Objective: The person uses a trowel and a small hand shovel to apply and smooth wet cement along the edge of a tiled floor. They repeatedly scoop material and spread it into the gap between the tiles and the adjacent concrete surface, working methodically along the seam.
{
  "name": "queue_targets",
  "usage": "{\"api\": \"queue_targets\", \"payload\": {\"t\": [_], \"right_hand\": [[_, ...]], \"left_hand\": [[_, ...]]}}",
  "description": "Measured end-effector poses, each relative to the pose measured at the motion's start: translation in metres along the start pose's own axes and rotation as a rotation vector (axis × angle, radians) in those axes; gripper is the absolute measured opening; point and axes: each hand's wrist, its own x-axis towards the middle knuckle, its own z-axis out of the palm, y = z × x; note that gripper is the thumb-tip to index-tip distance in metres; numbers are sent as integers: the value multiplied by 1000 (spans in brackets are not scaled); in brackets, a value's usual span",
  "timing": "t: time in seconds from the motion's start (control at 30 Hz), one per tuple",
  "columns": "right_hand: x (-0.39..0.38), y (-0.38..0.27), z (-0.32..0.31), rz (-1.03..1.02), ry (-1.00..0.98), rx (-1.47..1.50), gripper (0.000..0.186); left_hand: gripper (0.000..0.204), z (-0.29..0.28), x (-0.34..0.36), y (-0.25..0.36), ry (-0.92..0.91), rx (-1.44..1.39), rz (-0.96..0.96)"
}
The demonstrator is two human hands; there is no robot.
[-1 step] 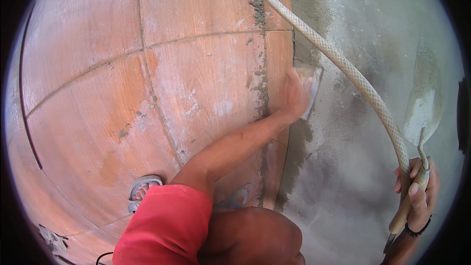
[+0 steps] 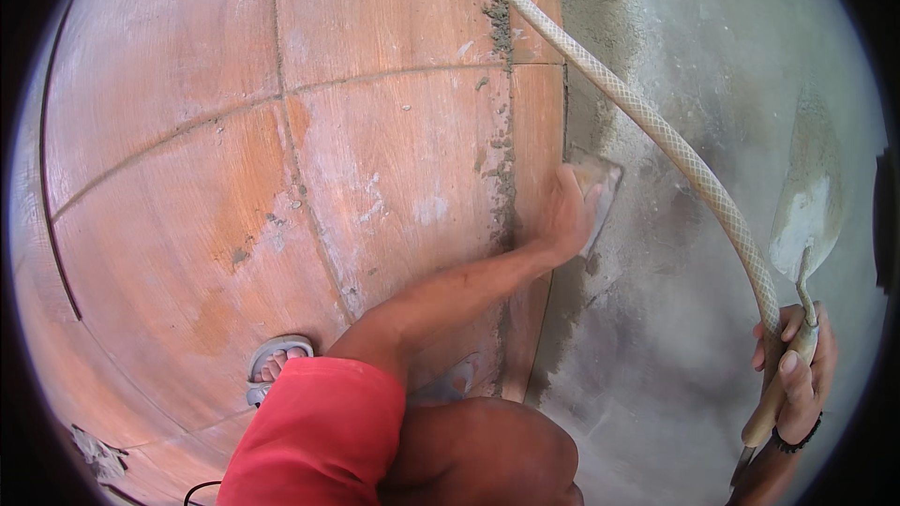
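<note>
Flat greyish slab-shaped hand tool (image 2: pixel 605 207), a little blurred on my feed, sits on the strip of damp grey mortar (image 2: pixel 596 2) right beside the orange wood-grained tiles (image 2: pixel 384 150)! My left hand (image 2: pixel 567 217) has it, fingers bent over its near side, partly closed, that bare arm stretching across the tiles. Over to the right hand (image 2: pixel 804 370): it's curled firmly round the brown wooden handle of a leaf-shaped, mortar-smeared metal trowel (image 2: pixel 808 211), blade upward, against the mottled grey concrete surface (image 2: pixel 675 319). And here's the cream, mesh-patterned hose (image 2: pixel 677 139), sweeping from the top edge down to those right fingers; I can't tell whether they grip it too. Dark beaded bracelet (image 2: pixel 798 439) on that wrist, grey sandal (image 2: pixel 280 344) down at lower left, beside bright red cloth (image 2: pixel 314 431).
</note>
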Motion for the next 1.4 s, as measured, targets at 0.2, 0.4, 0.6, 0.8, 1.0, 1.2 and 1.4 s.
{"api": "queue_targets", "payload": {"t": [0.2, 0.4, 0.6, 0.8, 1.0, 1.2, 1.4], "right_hand": [[-3, 3, 2, 35, 127, 43, 55], [-8, 1, 4, 28, 3, 71, 59], [-2, 8, 11, 49, 23, 122, 54], [-4, 16, 11, 99, -91, 210, 45], [-10, 32, 13, 137, -282, 262, 39], [-10, 43, 21, 157, -313, 411, 33], [-5, 41, 28, 183, -343, 462, 33]], "left_hand": [[42, -23, 9, 12, 75, -110, 29], [43, -72, 159, 43, 258, 2, 53], [37, -25, 87, 52, 129, -92, 92], [48, -17, -40, 8, -178, 63, 151], [39, -51, 93, 36, 185, -39, 121], [35, -36, 119, 79, 83, -10, 83], [38, -36, -12, 25, -199, 178, 182]]}}
